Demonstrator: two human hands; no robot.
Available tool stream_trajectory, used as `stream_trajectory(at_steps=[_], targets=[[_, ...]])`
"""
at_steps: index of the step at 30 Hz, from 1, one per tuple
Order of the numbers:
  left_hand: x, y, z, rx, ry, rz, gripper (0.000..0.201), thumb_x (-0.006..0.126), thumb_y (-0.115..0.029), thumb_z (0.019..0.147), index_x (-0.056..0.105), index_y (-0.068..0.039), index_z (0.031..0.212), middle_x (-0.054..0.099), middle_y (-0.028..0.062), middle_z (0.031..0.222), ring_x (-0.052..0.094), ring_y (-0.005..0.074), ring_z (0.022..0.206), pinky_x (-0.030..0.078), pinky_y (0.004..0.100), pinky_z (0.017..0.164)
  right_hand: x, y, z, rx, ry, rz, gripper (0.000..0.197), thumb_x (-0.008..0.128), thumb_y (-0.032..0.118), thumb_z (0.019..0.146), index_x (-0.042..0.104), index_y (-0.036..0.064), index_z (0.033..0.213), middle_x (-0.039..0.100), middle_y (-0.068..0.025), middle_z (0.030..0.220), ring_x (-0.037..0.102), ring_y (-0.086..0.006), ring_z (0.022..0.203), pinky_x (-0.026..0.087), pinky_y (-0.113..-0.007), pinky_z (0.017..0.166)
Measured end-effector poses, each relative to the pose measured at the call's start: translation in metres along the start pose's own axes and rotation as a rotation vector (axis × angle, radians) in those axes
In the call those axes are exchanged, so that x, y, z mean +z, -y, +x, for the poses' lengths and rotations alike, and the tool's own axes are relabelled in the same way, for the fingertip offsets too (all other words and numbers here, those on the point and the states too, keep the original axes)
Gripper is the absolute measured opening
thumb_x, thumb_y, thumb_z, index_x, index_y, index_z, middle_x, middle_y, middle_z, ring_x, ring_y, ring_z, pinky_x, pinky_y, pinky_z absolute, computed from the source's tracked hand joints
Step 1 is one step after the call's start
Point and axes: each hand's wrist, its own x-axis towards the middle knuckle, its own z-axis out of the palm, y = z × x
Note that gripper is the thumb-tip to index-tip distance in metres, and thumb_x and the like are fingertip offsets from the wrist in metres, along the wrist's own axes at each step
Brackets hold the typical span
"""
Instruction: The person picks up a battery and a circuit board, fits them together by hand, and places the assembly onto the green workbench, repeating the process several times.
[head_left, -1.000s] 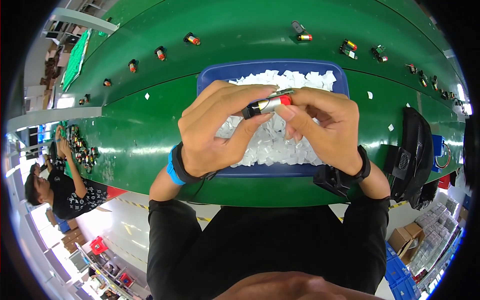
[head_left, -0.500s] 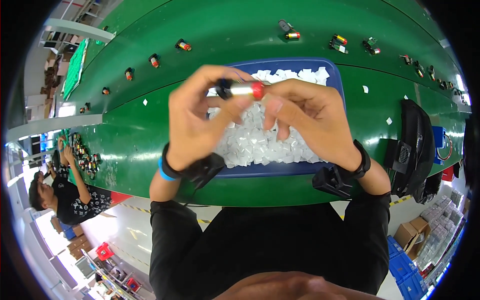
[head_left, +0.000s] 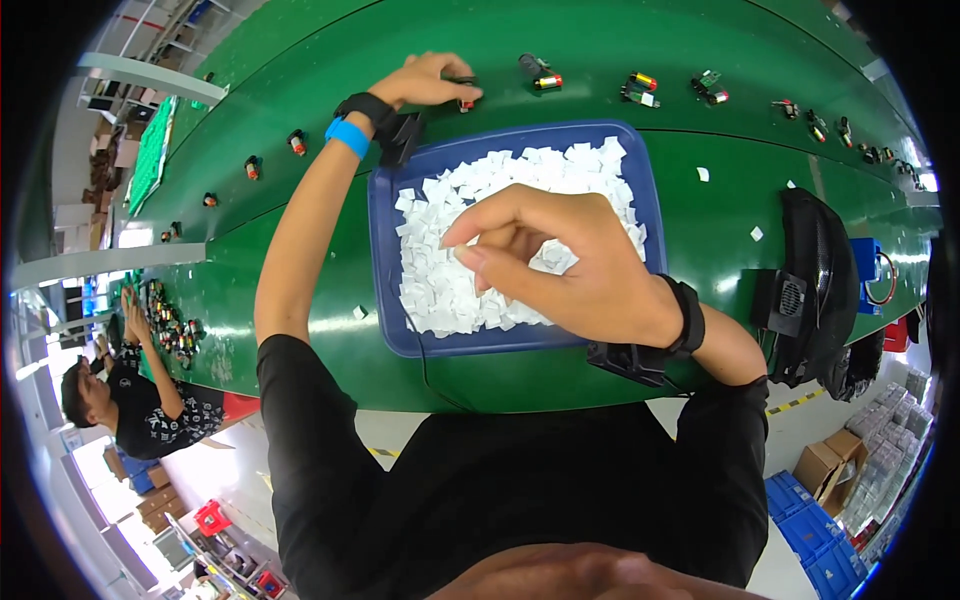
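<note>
Beyond the far rim of a blue tray (head_left: 376, 300), my left hand (head_left: 430, 82) reaches out over the green bench. Its fingers close round a small red-ended battery unit (head_left: 466, 105), mostly hidden beneath them. Small white paper-like squares (head_left: 440, 300) fill the tray in a loose heap. My right hand (head_left: 580, 265) hovers over them, thumb and forefinger drawn into a pinch. Whether a small piece sits between those fingertips cannot be made out. Black straps with black devices circle both wrists, and a blue band is on the left one.
Battery units with wires and small boards (head_left: 642, 88) lie spaced along the far bench (head_left: 330, 50). A black bag (head_left: 815, 290) and a dark box (head_left: 780, 302) stand on the right. Someone in a patterned black shirt (head_left: 150, 410) works beside a heap of units (head_left: 175, 325) at left.
My left hand has carried the battery unit from above the tray to the far bench. My right hand has let go of it and moved lower left over the squares, pinching.
</note>
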Motion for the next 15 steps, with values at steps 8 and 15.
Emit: stream_trajectory(at_steps=[8,15], targets=[[0.024,-0.045,0.076,-0.118,0.037,0.062,0.046,0.076,-0.052,0.082,0.072,-0.009,0.097,0.071,0.0096,0.081,0.068,0.0265,0.085,0.051,0.0444,0.079,-0.001,-0.006,0.001,-0.090,-0.053,-0.171,0.018,0.071,0.002,0.089,0.068,0.0022,0.107,0.069,-0.0054,0.078,0.069,-0.0117,0.066,0.051,-0.023,0.058],[-0.027,-0.111,-0.042,0.188,-0.302,-0.485,0.022,0.078,-0.014,0.086,0.062,-0.001,0.094,0.070,0.0089,0.090,0.069,0.0197,0.081,0.055,0.0308,0.074,-0.063,-0.022,0.027,-0.393,-0.396,-1.115,0.025,0.079,0.013,0.083,0.068,0.0044,0.103,0.068,-0.0063,0.084,0.066,-0.0178,0.066,0.050,-0.027,0.058]])
